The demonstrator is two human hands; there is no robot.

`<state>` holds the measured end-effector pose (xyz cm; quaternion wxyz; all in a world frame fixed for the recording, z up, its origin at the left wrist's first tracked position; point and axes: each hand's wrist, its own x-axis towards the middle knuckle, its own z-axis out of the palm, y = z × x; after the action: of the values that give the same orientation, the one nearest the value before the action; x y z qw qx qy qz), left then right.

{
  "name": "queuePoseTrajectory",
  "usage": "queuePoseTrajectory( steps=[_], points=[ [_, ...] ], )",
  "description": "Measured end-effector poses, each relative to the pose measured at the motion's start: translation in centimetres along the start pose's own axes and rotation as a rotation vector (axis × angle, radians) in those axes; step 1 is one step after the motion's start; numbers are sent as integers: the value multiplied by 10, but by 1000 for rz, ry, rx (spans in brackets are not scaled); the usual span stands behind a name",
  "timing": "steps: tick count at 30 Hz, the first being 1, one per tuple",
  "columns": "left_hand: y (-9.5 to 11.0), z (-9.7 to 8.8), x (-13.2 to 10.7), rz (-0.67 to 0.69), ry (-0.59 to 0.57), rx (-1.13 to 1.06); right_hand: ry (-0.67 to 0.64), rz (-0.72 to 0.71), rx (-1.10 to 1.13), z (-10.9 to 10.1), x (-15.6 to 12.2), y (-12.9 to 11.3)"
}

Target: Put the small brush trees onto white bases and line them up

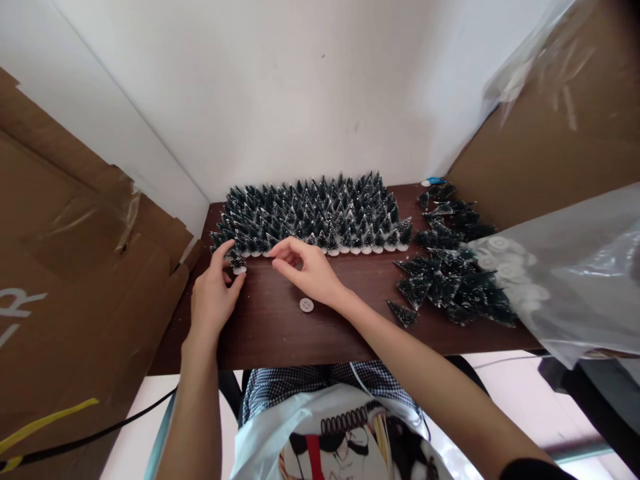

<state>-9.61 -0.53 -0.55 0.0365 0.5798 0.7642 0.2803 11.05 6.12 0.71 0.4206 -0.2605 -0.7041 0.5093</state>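
Note:
Around a miniature snow-tipped tree (pixel 237 259) on a white round base, my left hand (pixel 214 293) curves at the left front of the tree block. Its thumb is at the base and its index finger by the branches. My right hand (pixel 305 267) hovers in front of the row, thumb and fingers apart, and nothing shows between them. Behind both hands, many similar miniature trees (pixel 310 213) stand upright in tight rows. A loose white disc base (pixel 307 305) lies flat on the table just below my right hand.
On the right of the brown table (pixel 270 333) lies a pile of baseless trees (pixel 450 267). A clear plastic bag (pixel 575 267) holds white bases (pixel 510 267). Cardboard boxes (pixel 75 267) flank the left and right sides. A small blue item (pixel 433 181) sits by the back wall.

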Motion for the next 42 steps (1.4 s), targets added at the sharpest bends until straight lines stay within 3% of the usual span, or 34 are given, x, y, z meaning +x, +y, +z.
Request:
queuePoseTrajectory(
  steps=[8, 16, 21, 35, 42],
  points=[
    [-5, 3, -1, 49, 37, -91, -14, -7, -33, 0, -1, -2],
    [-9, -4, 0, 140, 233, -134, -18, -9, -64, 0, -1, -2],
    [-12, -10, 4, 154, 294, -124, -29, -6, -81, 1, -1, -3],
    [-10, -15, 18, 43, 276, -120, -67, -20, -127, 2, -2, -4],
    [-7, -15, 23, 113, 293, -85, -89, -36, -141, 2, -2, -3]
  ],
)
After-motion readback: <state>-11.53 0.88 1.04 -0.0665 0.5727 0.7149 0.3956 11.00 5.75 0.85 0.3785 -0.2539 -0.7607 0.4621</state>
